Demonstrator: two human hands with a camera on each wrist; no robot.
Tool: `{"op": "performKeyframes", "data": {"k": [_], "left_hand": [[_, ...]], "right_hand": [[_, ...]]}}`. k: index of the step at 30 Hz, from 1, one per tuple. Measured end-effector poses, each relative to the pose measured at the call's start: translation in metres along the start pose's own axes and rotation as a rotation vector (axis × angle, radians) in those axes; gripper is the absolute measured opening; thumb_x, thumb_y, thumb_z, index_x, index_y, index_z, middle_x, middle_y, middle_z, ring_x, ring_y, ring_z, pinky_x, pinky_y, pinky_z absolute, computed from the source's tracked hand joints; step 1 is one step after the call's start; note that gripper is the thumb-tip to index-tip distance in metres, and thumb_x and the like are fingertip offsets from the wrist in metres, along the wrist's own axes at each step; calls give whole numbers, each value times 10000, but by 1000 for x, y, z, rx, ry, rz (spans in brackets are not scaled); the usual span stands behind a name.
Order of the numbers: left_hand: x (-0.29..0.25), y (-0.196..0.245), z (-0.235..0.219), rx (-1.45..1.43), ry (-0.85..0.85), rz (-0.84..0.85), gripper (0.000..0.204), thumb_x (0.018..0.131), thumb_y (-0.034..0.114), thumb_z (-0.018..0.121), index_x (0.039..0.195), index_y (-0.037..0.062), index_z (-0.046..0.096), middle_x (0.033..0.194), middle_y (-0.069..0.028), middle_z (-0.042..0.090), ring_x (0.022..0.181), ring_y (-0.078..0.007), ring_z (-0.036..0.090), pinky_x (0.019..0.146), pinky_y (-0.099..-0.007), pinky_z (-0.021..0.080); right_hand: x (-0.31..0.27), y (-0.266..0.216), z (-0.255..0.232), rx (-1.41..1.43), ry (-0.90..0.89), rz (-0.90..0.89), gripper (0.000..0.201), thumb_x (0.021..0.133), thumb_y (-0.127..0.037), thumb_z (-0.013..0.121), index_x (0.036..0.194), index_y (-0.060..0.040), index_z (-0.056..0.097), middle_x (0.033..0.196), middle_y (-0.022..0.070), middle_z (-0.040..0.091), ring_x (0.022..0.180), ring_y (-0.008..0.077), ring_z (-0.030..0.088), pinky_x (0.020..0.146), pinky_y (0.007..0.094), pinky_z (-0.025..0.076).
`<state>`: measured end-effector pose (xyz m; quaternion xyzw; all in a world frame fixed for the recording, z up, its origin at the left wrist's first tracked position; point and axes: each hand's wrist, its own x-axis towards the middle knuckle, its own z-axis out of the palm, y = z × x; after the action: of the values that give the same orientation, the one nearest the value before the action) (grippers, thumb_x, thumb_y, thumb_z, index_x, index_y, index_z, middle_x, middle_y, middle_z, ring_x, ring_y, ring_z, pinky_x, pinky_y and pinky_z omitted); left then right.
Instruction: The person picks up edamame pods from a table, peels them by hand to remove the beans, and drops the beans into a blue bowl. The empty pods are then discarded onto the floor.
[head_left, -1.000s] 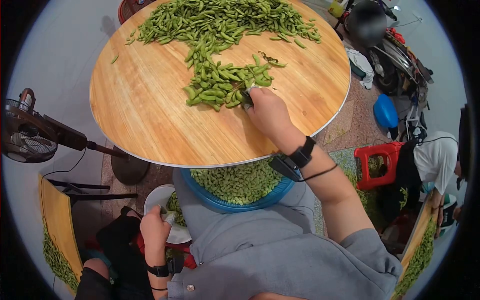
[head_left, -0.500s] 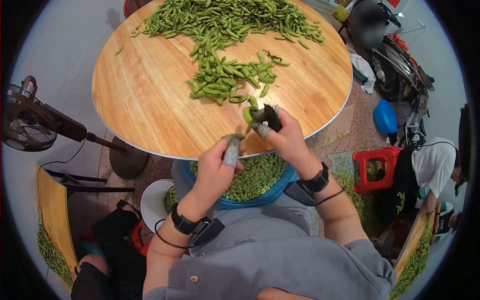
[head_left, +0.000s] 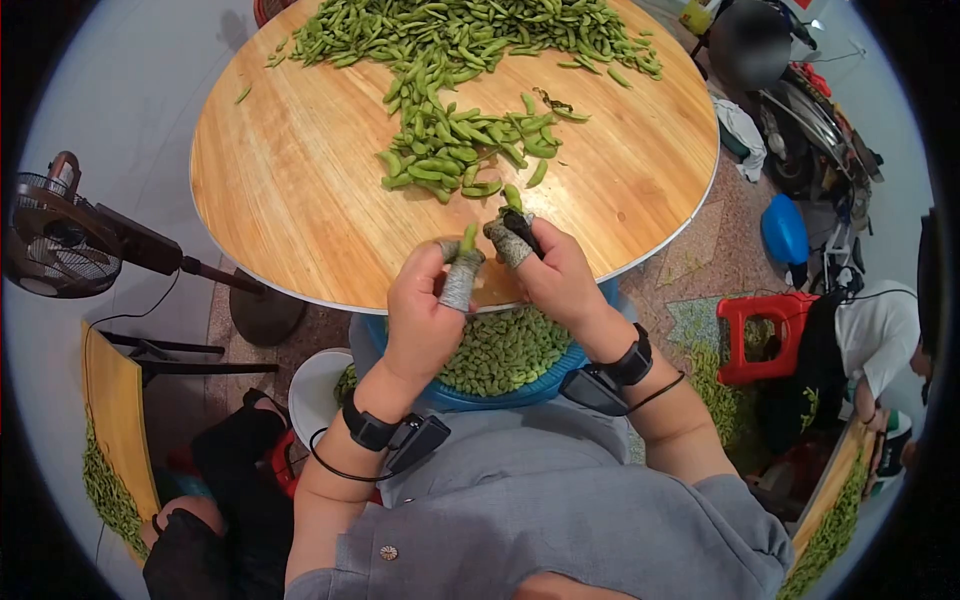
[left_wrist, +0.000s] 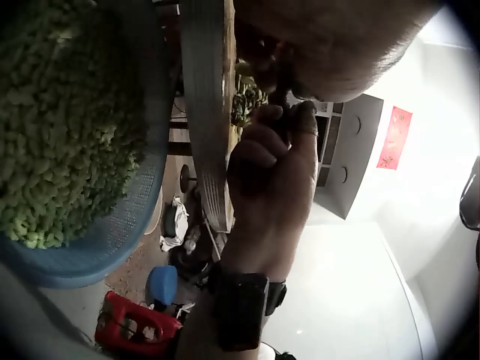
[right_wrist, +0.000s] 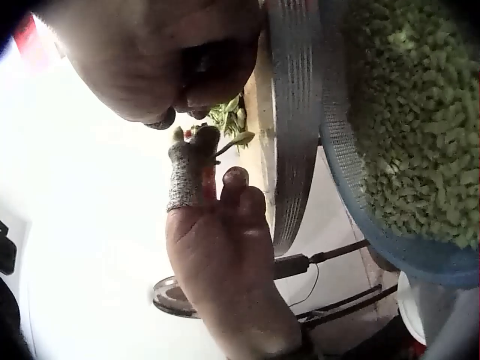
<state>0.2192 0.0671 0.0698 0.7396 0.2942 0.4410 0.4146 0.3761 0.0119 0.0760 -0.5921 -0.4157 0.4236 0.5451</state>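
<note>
Over the table's near edge, my left hand (head_left: 420, 310) pinches a green bean pod (head_left: 468, 238) between thumb and forefinger, both wrapped in grey tape. Close beside it, my right hand (head_left: 562, 282) grips another green pod (head_left: 512, 198), which sticks up past its fingertips. Its thumb has grey tape, and a dark wrap (head_left: 520, 228) covers a finger. Just beyond both hands lies a pile of pods (head_left: 445, 150) on the round wooden table (head_left: 290, 200). Below them, a blue basket (head_left: 470, 402) holds many shelled green beans (head_left: 505, 350). In the right wrist view the left thumb tape (right_wrist: 187, 176) shows.
A larger pod heap (head_left: 470, 35) covers the table's far side. At lower left stands a white bucket (head_left: 312, 395), with a fan (head_left: 65, 245) further left. To the right are a red stool (head_left: 735, 345), a blue object (head_left: 785, 230) and another person in a white shirt (head_left: 875, 330).
My right hand has drawn back from the pod pile to the table's near edge, carrying a pod. The left hand has risen from beside the white bucket to meet it and now pinches a pod.
</note>
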Motion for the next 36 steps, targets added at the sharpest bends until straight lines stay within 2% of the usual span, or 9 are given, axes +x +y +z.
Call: {"op": "performKeyframes", "data": {"k": [2,4,10,12,15,22,24,31,36], "left_hand": [[5,11,-10,-467,-156,-498,91,890,33,539,946,2,603,804,-40,601,613,-101,549,563,-235,461],[11,11,-8,-518,-123,-491,91,895,47,544,951,-8,590,791,-33,602,650,-118,564,581,-262,463],[7,15,-10,297,-280,105,141,901,81,555,975,-38,566,799,-7,585,629,-132,544,592,-302,474],[2,25,-13,-307,-405,-469,127,894,87,568,969,-14,578,753,12,544,595,-100,509,542,-269,447],[-8,11,-19,-694,-447,-750,103,904,94,560,967,17,588,730,26,516,551,-60,460,482,-221,386],[-25,18,-19,-671,-248,-814,103,930,108,534,968,36,597,720,35,512,509,-35,394,447,-191,321],[-28,16,-17,-667,-276,-760,82,917,81,542,951,31,597,720,34,529,555,-30,439,480,-199,361],[-37,20,-6,-376,-238,-567,42,853,25,574,882,-4,573,785,11,587,732,-35,514,600,-240,442],[-43,24,-4,135,-187,-129,98,790,32,607,847,-17,544,726,-127,557,630,-216,547,573,-316,437]], "right_hand": [[0,3,-1,44,-2,-19,225,932,-204,544,1092,-49,581,694,-46,500,534,21,420,454,188,326],[1,4,-2,48,32,-58,222,904,-180,577,1014,12,597,806,5,597,746,72,504,665,242,440],[2,-10,-3,56,-92,51,182,890,-172,598,978,-12,603,813,-16,575,736,52,491,642,232,432],[-3,-11,-5,49,-119,43,174,886,-173,605,966,-18,602,810,-21,568,733,44,483,635,227,428],[-12,-9,-4,91,-177,19,186,886,-173,601,992,-20,600,829,-14,574,744,44,489,644,230,433],[-50,-9,-7,-281,-203,-127,413,871,-112,495,1267,5,483,978,171,616,857,261,623,769,324,480],[-56,-6,-7,-259,-231,-112,460,845,-93,475,1294,3,447,965,201,603,869,321,618,772,336,481],[-61,-5,-8,-155,-277,-30,456,818,-60,442,1268,12,448,926,165,603,838,241,603,776,331,480],[-62,12,-8,-122,-255,-207,449,823,-52,435,1268,9,443,866,96,594,757,180,581,699,301,481]]}}
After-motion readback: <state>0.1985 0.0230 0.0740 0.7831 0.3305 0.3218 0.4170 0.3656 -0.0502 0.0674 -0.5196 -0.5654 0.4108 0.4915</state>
